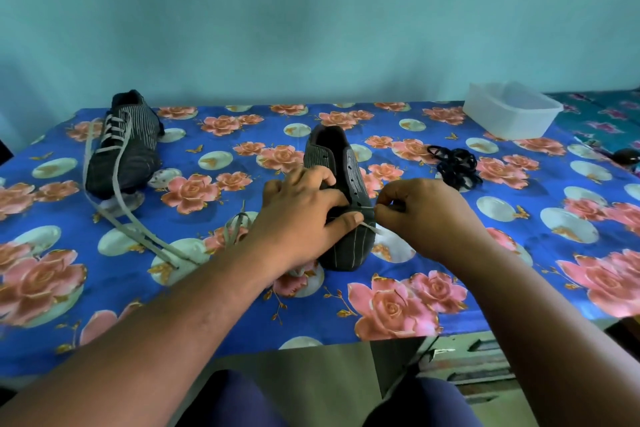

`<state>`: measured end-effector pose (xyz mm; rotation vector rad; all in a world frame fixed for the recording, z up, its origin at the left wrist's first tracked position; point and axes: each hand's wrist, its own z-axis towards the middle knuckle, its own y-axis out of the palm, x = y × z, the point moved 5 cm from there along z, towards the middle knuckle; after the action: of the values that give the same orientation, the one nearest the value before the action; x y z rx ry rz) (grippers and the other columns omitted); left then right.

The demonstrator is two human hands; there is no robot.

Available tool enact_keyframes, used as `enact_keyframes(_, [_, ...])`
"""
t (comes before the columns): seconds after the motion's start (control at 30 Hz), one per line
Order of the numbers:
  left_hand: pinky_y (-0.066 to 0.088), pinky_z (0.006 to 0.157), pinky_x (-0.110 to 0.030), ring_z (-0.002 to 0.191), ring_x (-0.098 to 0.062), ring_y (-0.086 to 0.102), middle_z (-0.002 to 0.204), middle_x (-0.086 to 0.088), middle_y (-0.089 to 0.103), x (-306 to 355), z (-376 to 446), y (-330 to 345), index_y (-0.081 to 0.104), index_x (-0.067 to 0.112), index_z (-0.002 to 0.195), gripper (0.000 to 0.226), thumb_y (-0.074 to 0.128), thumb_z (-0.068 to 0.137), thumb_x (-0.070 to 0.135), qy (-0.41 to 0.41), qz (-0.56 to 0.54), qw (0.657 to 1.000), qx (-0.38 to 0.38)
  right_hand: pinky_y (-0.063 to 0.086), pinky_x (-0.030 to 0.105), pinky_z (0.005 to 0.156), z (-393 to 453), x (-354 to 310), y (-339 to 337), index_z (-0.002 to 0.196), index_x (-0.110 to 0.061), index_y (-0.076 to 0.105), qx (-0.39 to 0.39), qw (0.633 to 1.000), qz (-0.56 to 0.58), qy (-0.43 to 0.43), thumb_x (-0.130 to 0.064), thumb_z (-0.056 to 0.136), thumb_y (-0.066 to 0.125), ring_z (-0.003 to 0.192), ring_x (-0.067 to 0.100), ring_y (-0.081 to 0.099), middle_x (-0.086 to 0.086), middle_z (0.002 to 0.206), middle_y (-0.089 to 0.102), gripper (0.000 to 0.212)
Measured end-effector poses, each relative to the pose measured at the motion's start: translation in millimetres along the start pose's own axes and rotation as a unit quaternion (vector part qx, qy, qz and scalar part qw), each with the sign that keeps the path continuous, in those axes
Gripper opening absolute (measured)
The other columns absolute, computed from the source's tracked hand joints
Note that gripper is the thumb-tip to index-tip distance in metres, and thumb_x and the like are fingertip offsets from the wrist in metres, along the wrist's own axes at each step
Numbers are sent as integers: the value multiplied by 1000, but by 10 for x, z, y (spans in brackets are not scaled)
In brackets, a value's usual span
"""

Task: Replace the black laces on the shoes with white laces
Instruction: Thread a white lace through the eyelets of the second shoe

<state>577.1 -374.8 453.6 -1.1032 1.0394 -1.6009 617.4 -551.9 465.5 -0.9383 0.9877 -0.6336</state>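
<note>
two shoes (pixel 123 146), one tub (pixel 510 111), two hands (pixel 298 215)

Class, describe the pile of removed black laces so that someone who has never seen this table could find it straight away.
Start at the table with the blue floral cloth and find the clear plastic tub at its far right corner. Nearer than the tub, and right of the unlaced shoe the hands are working on, lies the black laces heap. It is the only loose dark tangle; the other loose laces are pale.

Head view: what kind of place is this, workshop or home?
Probably a home room, not a workshop: a table under a blue floral cloth, a plain painted wall close behind it, and a household plastic tub at the far right corner.
</note>
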Motion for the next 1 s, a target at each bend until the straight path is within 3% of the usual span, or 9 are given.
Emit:
enact_keyframes(0.17, [27, 100, -43, 126, -15, 37, 131, 13, 41, 160, -191, -50, 70, 38, 117, 50, 40, 94, 71, -4, 13, 1000, 14, 31, 29, 70, -113, -98, -103, 81, -31, 66, -16, 999, -33, -12, -37, 88, 63, 67, 16, 56, -8, 66, 58, 10])
enact_keyframes(0.3, [28, 96, -41, 123, -15, 37, 130, 14, 42, 239, -283, -33, 70, 37, 116, 50, 40, 95, 70, -18, 0, 1000, 10, 29, 29, 75, -240, -116, -133, 76, -29, 63, 8, 999, -32, -24, -37, 87, 64, 60, 14, 52, -5, 61, 57, 13])
enact_keyframes(0.47, [25, 90, -39, 121, -19, 41, 127, 13, 47, 169, -212, -29, 72, 27, 107, 37, 43, 105, 50, -55, -55, 997, 4, 37, 37, 83, -283, -93, -99, 71, -31, 59, 40, 999, -19, -29, -34, 88, 65, 56, 10, 49, -7, 56, 53, 18])
enact_keyframes(0.67, [27, 105, -46, 132, -25, 35, 136, 4, 44, 184, -29, -13, 68, 36, 126, 30, 50, 102, 42, -107, -75, 989, -71, 31, 40, 101, -254, -128, -5, 83, -34, 60, 11, 996, -79, -31, -44, 94, 57, 63, 11, 51, -7, 67, 59, 15])
enact_keyframes(0.77, [26, 109, -46, 133, -27, 32, 136, 2, 44, 163, 48, 11, 67, 38, 126, 29, 53, 101, 43, -132, -104, 979, -118, 28, 42, 98, -265, -177, -25, 95, -37, 65, 0, 984, -174, -49, -54, 101, 48, 85, 18, 59, -10, 79, 58, 24])
enact_keyframes(0.83, [27, 112, -45, 132, -27, 35, 134, 3, 46, 124, 71, 15, 70, 40, 114, 19, 60, 98, 44, -139, -143, 971, -130, 25, 45, 97, -268, -211, -70, 99, -38, 65, -6, 969, -239, -59, -62, 101, 42, 102, 18, 57, -11, 89, 61, 33])
enact_keyframes(0.9, [31, 112, -48, 131, -26, 39, 130, 3, 47, 95, 81, 11, 66, 44, 95, 3, 64, 97, 45, -135, -160, 969, -131, 25, 50, 104, -261, -227, -81, 103, -39, 67, -23, 964, -260, -50, -69, 98, 38, 113, 18, 52, -11, 101, 61, 41])
enact_keyframes(0.93, [32, 111, -49, 129, -25, 41, 129, 3, 48, 88, 82, 15, 63, 44, 93, 5, 62, 98, 45, -131, -155, 971, -127, 25, 53, 108, -258, -232, -78, 105, -40, 67, -27, 965, -259, -42, -71, 97, 37, 117, 19, 50, -11, 107, 60, 44])
enact_keyframes(1.0, [33, 105, -46, 126, -25, 44, 127, 3, 50, 73, 67, 47, 64, 36, 104, 12, 55, 102, 43, -121, -118, 981, -95, 24, 57, 113, -262, -242, -64, 113, -40, 65, -13, 971, -238, -38, -73, 94, 40, 122, 21, 47, -8, 118, 57, 45])
